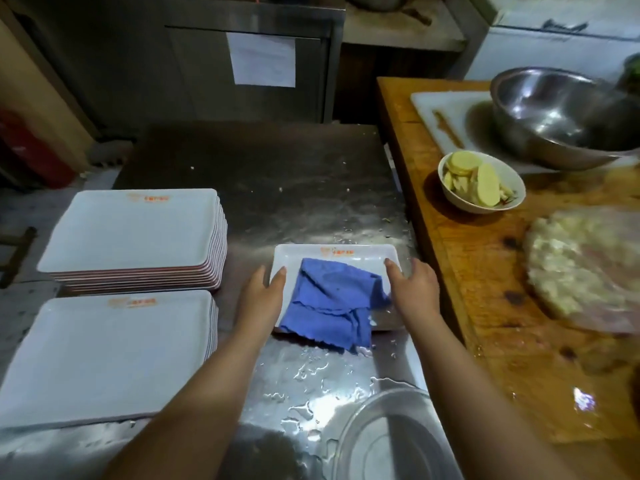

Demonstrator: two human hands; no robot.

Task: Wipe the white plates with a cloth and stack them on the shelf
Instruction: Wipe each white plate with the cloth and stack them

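Between the two hands, the white plate [346, 258] under the blue cloth [332, 299] is held at its side rims by curled fingers [278, 277].

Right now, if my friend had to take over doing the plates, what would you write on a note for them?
Left hand: holds the left edge of the single white plate.
Right hand: holds its right edge.
Blue cloth: lies loose on that plate, hanging over its near edge. Neither hand grips it.
The plate sits on the wet steel table.
Two stacks of white plates stand at left: far stack and near stack.
Done: cannot tell which plates are wiped.
Left: wipe this plate, then stack it. The shelf is not in view.
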